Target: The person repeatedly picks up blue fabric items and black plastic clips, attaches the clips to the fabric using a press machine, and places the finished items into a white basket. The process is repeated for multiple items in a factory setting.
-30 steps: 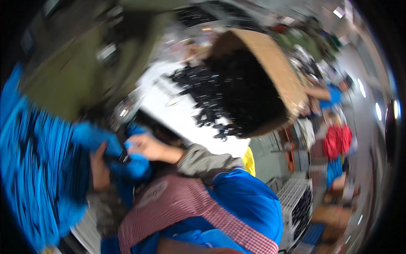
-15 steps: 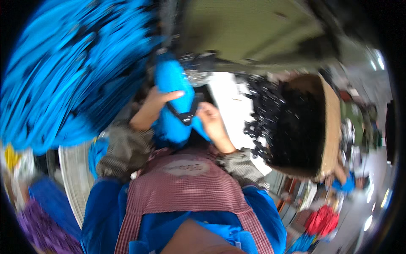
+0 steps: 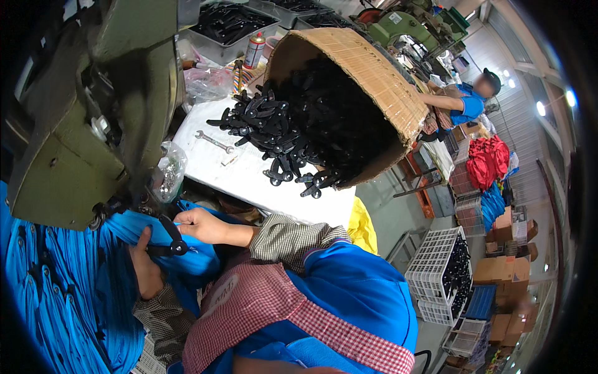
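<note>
My left hand point(image 3: 147, 268) is closed on a bundle of blue fabric point(image 3: 131, 225), its thumb up along the cloth beside a black hinged plastic piece point(image 3: 178, 247). That piece is bent into a V, with a round joint at its corner. My right hand point(image 3: 202, 225) pinches at the upper arm of the V, its fingertips partly hidden. Both hands are just below the head of a green metal machine point(image 3: 62, 168), where the fabric's far end goes out of sight. Many more blue fabric pieces point(image 3: 56, 293) with metal eyelets hang at the left.
Black plastic pieces point(image 3: 265, 128) spill from a tipped cardboard box point(image 3: 367, 59) onto a white tabletop point(image 3: 205, 165). A wrench point(image 3: 213, 142), a clear plastic bag point(image 3: 171, 171) and a spray can point(image 3: 254, 50) are nearby. White crates point(image 3: 433, 262) stand at right; a co-worker point(image 3: 467, 103) is beyond.
The view has swung to the right, so machine, hands and fabric now appear further left. Both hands still hold the blue fabric and black piece, now close to the machine head.
</note>
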A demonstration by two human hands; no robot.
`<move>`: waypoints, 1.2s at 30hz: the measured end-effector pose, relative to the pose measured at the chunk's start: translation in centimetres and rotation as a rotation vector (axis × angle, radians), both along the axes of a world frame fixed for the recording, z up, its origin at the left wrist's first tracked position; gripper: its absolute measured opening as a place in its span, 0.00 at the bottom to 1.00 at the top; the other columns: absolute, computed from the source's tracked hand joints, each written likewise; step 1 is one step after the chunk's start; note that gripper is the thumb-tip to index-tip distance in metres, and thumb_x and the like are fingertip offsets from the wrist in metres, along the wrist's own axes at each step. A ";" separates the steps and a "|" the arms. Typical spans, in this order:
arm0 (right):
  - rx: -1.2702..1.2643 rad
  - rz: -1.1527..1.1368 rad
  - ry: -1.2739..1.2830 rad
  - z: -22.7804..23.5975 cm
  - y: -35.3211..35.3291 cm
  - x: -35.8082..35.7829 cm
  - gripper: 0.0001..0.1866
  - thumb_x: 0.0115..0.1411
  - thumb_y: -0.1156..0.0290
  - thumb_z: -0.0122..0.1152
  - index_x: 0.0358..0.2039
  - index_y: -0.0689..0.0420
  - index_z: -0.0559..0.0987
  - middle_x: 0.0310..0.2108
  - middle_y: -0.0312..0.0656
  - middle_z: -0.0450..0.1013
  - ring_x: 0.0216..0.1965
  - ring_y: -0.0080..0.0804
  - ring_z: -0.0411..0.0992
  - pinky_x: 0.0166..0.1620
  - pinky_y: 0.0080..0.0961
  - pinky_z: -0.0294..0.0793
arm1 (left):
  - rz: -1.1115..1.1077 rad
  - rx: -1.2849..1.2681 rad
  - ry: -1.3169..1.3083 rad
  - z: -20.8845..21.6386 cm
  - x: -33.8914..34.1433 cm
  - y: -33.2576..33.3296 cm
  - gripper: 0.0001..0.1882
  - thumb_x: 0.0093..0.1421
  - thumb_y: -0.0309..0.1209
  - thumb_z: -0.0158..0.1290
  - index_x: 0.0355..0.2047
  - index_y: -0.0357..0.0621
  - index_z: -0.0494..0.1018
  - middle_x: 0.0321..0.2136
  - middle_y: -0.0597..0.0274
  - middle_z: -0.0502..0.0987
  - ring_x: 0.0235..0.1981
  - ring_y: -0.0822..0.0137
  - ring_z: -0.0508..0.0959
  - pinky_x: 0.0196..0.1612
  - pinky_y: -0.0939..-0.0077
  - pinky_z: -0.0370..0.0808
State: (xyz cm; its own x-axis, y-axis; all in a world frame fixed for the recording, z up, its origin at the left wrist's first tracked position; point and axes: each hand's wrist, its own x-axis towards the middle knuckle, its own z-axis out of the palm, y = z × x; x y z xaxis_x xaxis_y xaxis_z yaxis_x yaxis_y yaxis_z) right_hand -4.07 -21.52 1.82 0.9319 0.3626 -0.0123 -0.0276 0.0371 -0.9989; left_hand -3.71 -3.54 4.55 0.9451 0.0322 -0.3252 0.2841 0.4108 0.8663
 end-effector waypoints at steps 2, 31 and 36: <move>0.007 -0.029 -0.037 -0.8 0.3 0.1 0.07 0.55 0.75 0.53 0.32 0.64 0.74 0.23 0.38 0.73 0.27 0.18 0.67 0.33 0.20 0.68 | 0.007 -0.034 -0.017 0.2 -0.1 -0.1 0.23 0.51 0.28 0.55 0.48 0.36 0.64 0.43 0.54 0.71 0.44 0.62 0.71 0.50 0.70 0.67; -0.430 -0.510 -0.673 5.0 -0.9 -2.5 0.18 0.55 0.66 0.52 0.47 0.58 0.69 0.32 0.42 0.66 0.35 0.42 0.65 0.41 0.32 0.64 | 0.039 -0.177 0.063 -2.0 -0.2 1.0 0.21 0.54 0.31 0.53 0.47 0.36 0.66 0.41 0.54 0.72 0.42 0.62 0.73 0.47 0.68 0.70; -0.718 -0.106 -0.817 6.2 -2.2 -5.7 0.30 0.46 0.72 0.53 0.53 0.60 0.65 0.13 0.39 0.65 0.17 0.34 0.67 0.21 0.26 0.66 | 0.005 -0.337 0.168 1.7 -1.5 -0.9 0.18 0.59 0.38 0.46 0.45 0.38 0.67 0.39 0.54 0.74 0.39 0.61 0.74 0.45 0.66 0.71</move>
State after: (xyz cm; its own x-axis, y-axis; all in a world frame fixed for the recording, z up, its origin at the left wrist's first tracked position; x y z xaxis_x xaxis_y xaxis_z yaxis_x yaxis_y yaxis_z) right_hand -9.77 -23.68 8.01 0.7811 0.4355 0.4475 0.6226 -0.5987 -0.5039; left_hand -5.18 -4.43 6.27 0.8777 -0.0984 -0.4690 0.4080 0.6669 0.6235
